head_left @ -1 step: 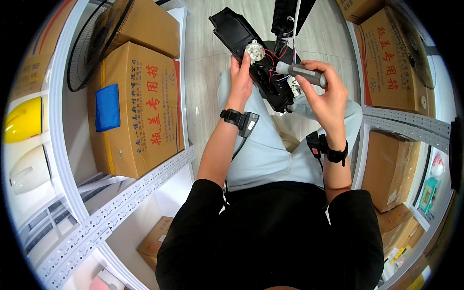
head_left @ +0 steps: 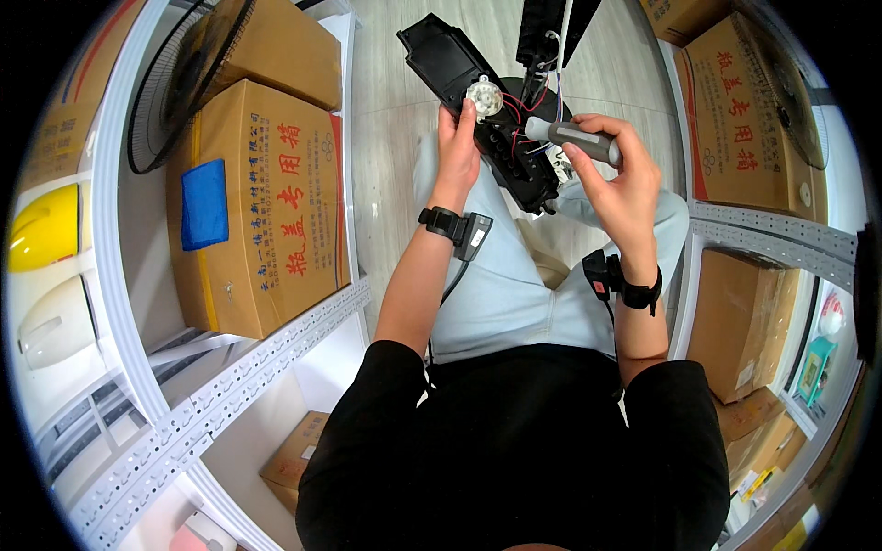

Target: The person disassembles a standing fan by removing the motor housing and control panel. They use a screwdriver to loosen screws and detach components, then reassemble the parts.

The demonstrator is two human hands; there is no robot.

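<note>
A long black plastic housing (head_left: 444, 57) lies tilted over my knees, with its inner side up. My left hand (head_left: 457, 151) grips its left edge, the thumb at a round whitish translucent part (head_left: 484, 98). Fingers behind the housing are hidden. In my right hand (head_left: 623, 174) is a screwdriver (head_left: 585, 140) with a grey handle, held between thumb and fingers and pointing left over the housing. Its tip is hard to make out among the wires. Thin red wires (head_left: 514, 108) run from the housing to a black upright part (head_left: 537, 41) beyond it.
Shelves flank me. Large cardboard boxes (head_left: 262, 220) and a black round fan grille (head_left: 152, 101) stand on the left, beside a yellow helmet (head_left: 46, 228) and a white one (head_left: 57, 321). More boxes (head_left: 735, 317) fill the right shelf. A metal shelf beam (head_left: 776, 234) runs close to my right.
</note>
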